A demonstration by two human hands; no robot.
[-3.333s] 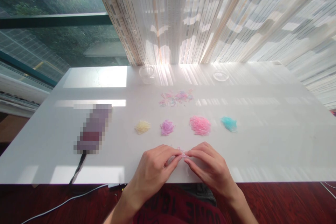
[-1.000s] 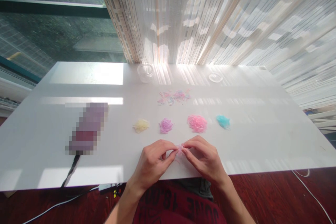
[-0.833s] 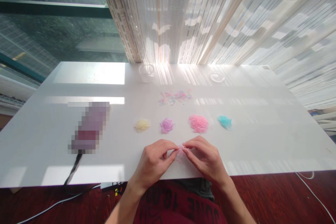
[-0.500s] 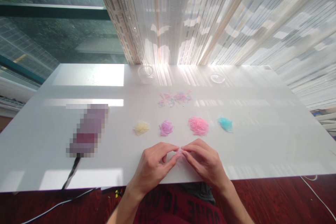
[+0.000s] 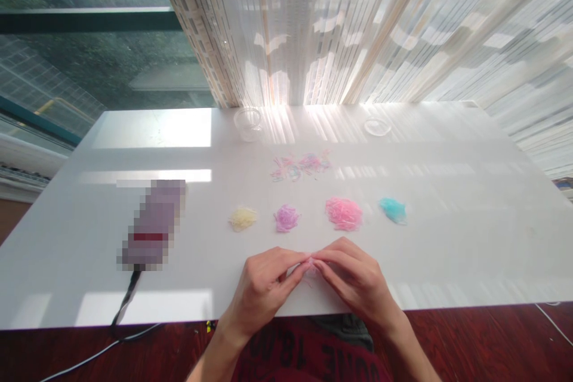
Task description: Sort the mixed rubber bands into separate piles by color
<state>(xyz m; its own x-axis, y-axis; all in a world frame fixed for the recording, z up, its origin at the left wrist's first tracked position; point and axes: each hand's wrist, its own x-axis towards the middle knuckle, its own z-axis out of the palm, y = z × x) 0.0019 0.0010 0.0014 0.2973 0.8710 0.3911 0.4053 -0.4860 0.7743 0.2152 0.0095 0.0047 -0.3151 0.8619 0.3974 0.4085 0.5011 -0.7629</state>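
Observation:
At the near edge of the table, my left hand and my right hand meet fingertip to fingertip. Thumb and index finger are pinched on both sides, around a small bunch of pinkish-purple rubber bands that partly shows beneath the fingertips. Just beyond lie sorted piles of what look like thin rubber bands: yellow, purple, pink and turquoise. Farther back, a loose mixed-colour pile is spread out.
A clear round container and a clear lid rest at the back of the white table. On the left lies a blurred-out purple object with a black strap. Curtains hang behind the table.
The view has shifted slightly. My fingertips have drawn closer together and now touch or nearly touch. The piles stay as they were.

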